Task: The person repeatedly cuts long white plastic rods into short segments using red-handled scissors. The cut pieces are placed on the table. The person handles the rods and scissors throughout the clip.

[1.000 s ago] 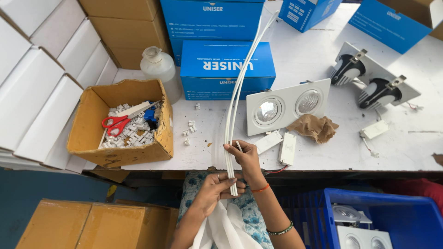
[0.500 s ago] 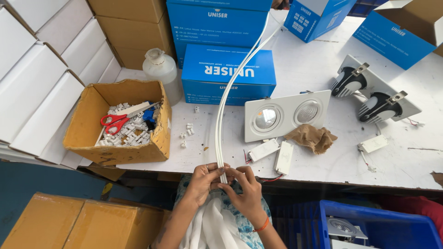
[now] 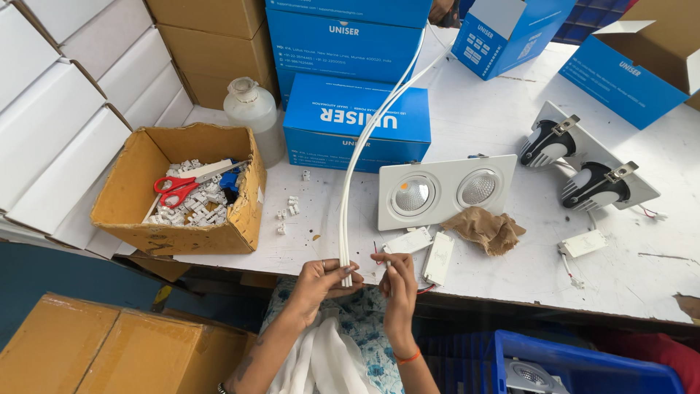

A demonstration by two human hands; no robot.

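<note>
scissors [image 3: 177, 188] lie in the open carton [image 3: 124, 219] left of the twin downlight [image 3: 445, 191], bottle [image 3: 253, 117] behind.

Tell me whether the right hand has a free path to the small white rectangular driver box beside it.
Probably yes: the right hand is beside the small white rectangular driver box, with nothing between them.

My left hand [image 3: 319, 281] grips smooth white plastic cable [image 3: 350, 211]; beside it sit rough cardboard box [image 3: 179, 191], crumpled brown paper [image 3: 485, 228].
</note>
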